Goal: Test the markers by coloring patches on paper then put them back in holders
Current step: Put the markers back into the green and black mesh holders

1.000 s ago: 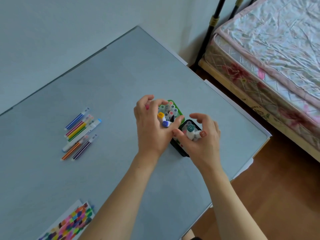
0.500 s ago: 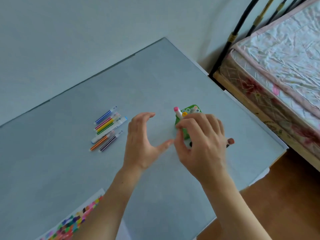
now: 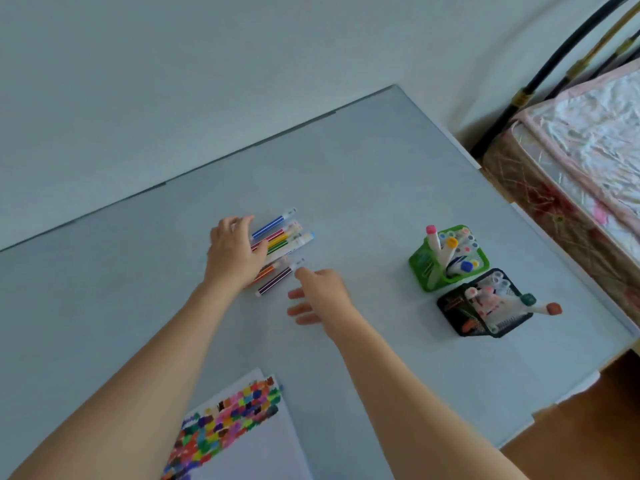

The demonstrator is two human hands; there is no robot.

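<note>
Head: left grip (image 3: pixel 235 252) atop loose markers (image 3: pixel 282 242)

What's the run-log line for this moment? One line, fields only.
left hand: rests on loose markers | right hand: open, near purple marker | green holder, black holder: filled

My table (image 3: pixel 363 188) looks smooth and matt. At two o'clock, the bed frame (image 3: pixel 540 69) is glossy metal beside crinkled shiny cloth (image 3: pixel 588 129). The holders (image 3: pixel 424 268) look like plastic mesh; the paper (image 3: pixel 263 455) is matt.
</note>
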